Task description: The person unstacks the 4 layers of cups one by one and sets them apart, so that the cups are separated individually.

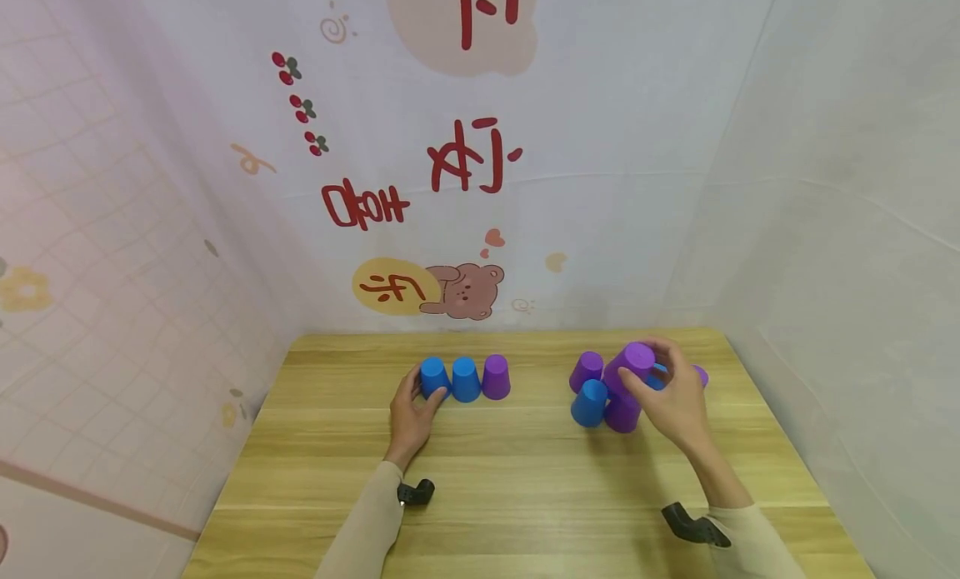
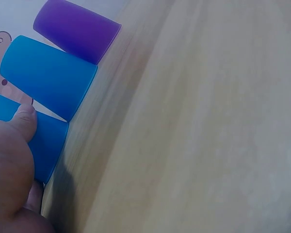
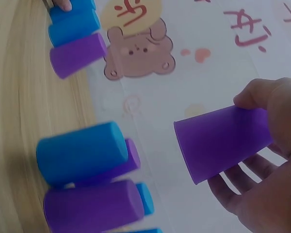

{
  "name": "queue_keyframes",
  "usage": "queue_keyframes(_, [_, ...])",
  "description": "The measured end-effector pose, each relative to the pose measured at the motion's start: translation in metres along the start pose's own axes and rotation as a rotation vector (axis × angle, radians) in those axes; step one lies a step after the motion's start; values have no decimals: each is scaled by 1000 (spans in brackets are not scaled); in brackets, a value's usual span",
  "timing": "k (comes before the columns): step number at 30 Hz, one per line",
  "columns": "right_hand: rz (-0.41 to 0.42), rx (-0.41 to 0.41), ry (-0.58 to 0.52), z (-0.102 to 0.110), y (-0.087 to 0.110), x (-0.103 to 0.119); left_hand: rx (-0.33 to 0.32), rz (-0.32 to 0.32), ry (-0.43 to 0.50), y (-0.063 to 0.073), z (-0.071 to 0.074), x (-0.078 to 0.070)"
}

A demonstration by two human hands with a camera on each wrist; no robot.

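My left hand (image 1: 411, 421) grips the leftmost blue cup (image 1: 434, 376), thumb on its near side. That cup stands upside down in a row with a second blue cup (image 1: 466, 380) and a purple cup (image 1: 496, 377). On the right, a raised purple cup (image 3: 223, 141) is held between thumb and fingers of my right hand (image 1: 678, 400), its mouth tilted down. Below it stand a blue cup (image 1: 590, 404) and a purple cup (image 1: 622, 414), with another purple cup (image 1: 588, 371) just behind. My right hand partly hides more cups.
A further blue cup (image 1: 657, 376) and a purple cup (image 1: 702, 376) show around my right hand. The wooden table (image 1: 510, 496) ends at a printed white cloth (image 1: 600, 187) at the back, and cloth also hangs on both sides.
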State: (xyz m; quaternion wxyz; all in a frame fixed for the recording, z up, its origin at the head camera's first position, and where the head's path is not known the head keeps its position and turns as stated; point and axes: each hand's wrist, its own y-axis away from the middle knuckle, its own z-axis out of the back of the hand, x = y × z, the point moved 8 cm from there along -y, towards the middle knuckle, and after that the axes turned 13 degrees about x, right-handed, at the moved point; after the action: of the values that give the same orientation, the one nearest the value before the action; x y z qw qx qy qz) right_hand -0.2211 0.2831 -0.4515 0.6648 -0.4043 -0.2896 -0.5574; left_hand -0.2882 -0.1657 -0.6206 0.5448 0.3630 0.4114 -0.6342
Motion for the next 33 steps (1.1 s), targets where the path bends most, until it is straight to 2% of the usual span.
queue_keyframes(8, [-42, -70, -6, 29, 11, -21, 12, 15, 10, 0, 0, 0])
queue_keyframes(18, [-103, -106, -17, 51, 21, -37, 7, 14, 3, 1, -1, -1])
queue_keyframes(24, [-114, -139, -38, 55, 26, -46, 10, 18, 2, 2, 0, 0])
queue_keyframes(29, [-193, -157, -32, 54, 34, -66, 16, 32, 22, 1, 0, 2])
queue_keyframes(33, [-229, -149, -4, 50, 39, -79, 11, 19, 13, 1, 0, 1])
